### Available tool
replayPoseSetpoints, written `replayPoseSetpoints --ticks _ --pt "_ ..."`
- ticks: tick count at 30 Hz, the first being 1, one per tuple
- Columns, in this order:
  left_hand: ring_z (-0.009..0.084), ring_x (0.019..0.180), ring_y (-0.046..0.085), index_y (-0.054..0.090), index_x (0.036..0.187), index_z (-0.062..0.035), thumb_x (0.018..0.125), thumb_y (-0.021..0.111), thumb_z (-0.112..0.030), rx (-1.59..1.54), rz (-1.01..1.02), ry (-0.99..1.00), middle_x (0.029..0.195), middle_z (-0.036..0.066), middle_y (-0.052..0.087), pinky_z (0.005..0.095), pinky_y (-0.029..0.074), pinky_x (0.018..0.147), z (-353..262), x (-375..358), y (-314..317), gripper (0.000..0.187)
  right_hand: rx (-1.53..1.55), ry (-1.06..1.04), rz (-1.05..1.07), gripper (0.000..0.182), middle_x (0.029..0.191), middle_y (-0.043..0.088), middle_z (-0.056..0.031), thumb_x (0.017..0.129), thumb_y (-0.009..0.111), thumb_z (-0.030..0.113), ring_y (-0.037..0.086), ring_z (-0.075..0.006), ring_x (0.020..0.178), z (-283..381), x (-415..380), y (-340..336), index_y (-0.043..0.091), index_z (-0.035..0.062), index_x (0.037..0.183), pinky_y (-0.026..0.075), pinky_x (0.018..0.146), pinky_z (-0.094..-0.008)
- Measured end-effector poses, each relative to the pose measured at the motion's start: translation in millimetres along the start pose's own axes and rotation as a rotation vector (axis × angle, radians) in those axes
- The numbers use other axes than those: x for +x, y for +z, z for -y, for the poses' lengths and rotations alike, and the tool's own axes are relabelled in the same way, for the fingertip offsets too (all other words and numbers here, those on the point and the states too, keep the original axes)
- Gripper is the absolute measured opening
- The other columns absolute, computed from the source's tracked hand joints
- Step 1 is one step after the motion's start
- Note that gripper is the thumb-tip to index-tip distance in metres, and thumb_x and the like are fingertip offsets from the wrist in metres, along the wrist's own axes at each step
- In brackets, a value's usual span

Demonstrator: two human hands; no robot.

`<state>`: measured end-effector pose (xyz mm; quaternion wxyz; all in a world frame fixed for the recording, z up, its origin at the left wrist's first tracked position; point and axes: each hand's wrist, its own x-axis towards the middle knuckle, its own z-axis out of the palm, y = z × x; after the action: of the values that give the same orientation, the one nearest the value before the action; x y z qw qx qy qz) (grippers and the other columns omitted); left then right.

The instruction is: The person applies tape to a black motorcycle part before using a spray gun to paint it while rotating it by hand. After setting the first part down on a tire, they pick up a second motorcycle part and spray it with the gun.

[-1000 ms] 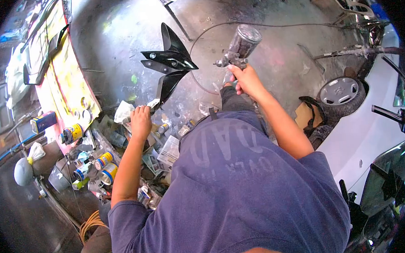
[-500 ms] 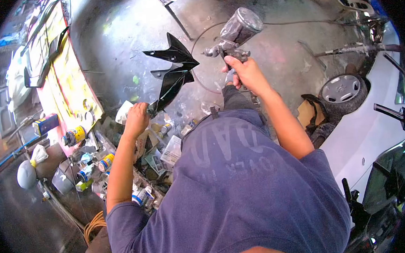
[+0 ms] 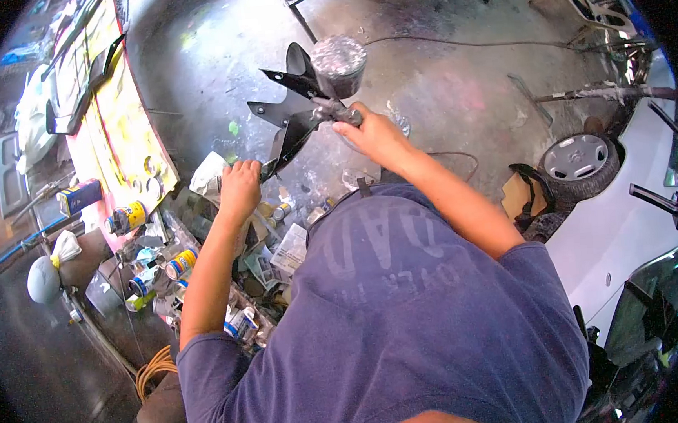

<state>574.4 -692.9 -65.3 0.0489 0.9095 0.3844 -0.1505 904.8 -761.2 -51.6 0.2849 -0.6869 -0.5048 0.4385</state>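
Note:
A paint spray gun (image 3: pixel 335 111) is gripped in my right hand (image 3: pixel 373 137), fingers wrapped round its handle. Its clouded paint cup (image 3: pixel 340 68) stands above the gun body, away from me. My left hand (image 3: pixel 240 190) is closed at the lower end of a glossy black panel (image 3: pixel 291 140) with pointed, angular wings and small holes. The panel slants up and to the right, in front of my body. In this view the gun's front end overlaps the panel's right side. The fingertips of my left hand are mostly hidden.
Paint cans (image 3: pixel 181 263) and papers (image 3: pixel 290 248) clutter the bench at left. Beyond it, a black trim piece (image 3: pixel 85 92) lies on a yellow-stained sheet (image 3: pixel 112 109). A hose (image 3: pixel 469 43) crosses the concrete floor. At right are a wheel (image 3: pixel 579 159) and a white car panel (image 3: pixel 593 245).
My right hand has brought the spray gun left to the black panel, and its cup now points more toward me. The panel has turned and shifted slightly right in my left hand.

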Motion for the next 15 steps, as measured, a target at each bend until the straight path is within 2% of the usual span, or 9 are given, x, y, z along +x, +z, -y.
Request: replayPoseSetpoints --ticks 1,4,7,11,14,15 --pt "0.0311 0.098 0.06 0.057 0.099 -0.0053 0.079 0.056 -0.004 0.002 -0.013 0.004 0.098 0.013 0.063 0.0442 0.044 0.083 0 0 1 0.021 -0.021 -0.036 0.032 0.05 0.085 0.068 -0.0258 0.093 0.063 0.046 0.068 -0.0432 0.076 2 -3 3 0.057 -0.0012 0.111 0.052 0.07 -0.0495" --pt "0.0298 0.096 0.061 0.058 0.097 -0.0058 0.08 0.055 -0.004 0.0 -0.043 0.006 0.097 0.012 0.064 0.043 0.044 0.082 -1 2 2 0.018 0.219 0.078 0.305 0.048 0.082 0.07 -0.016 0.094 0.064 0.043 0.065 -0.0262 0.057 8 -10 2 0.059 -0.0003 0.114 0.052 0.057 -0.0399" --pt "0.031 0.096 0.061 0.058 0.098 -0.0051 0.079 0.055 -0.003 -0.04 -0.056 -0.02 0.097 0.013 0.065 0.0437 0.045 0.082 1 4 4 0.019 0.404 0.124 0.308 0.044 0.08 0.069 -0.0068 0.093 0.066 0.041 0.056 -0.0121 0.048 10 -23 -8 0.061 0.0015 0.113 0.047 0.046 -0.0304" --pt "0.036 0.1 0.061 0.059 0.101 -0.0025 0.077 0.058 -0.005 -0.161 -0.061 -0.03 0.099 0.017 0.066 0.0458 0.046 0.084 18 4 11 0.025 0.319 0.213 0.176 0.041 0.062 0.059 -0.001 0.091 0.066 0.044 0.052 -0.0105 0.044 2 -29 -38 0.067 0.0039 0.085 0.043 0.043 -0.0276" --pt "0.0389 0.104 0.061 0.06 0.108 0.0003 0.076 0.062 -0.01 -0.314 -0.009 -0.072 0.103 0.021 0.065 0.0442 0.047 0.089 31 4 -3 0.034 0.397 0.186 -0.036 0.043 0.056 0.055 -0.0002 0.092 0.064 0.045 0.052 -0.01 0.043 -32 -24 -43 0.066 0.0033 0.082 0.043 0.042 -0.0268" --pt "0.0394 0.105 0.061 0.06 0.111 0.0012 0.076 0.063 -0.011 -0.369 0.017 -0.094 0.104 0.023 0.065 0.0431 0.048 0.091 35 3 -10 0.037 0.38 0.207 -0.023 0.041 0.061 0.059 -0.0013 0.092 0.064 0.044 0.052 -0.0096 0.043 -39 -24 -53 0.066 0.0033 0.085 0.043 0.041 -0.0267"
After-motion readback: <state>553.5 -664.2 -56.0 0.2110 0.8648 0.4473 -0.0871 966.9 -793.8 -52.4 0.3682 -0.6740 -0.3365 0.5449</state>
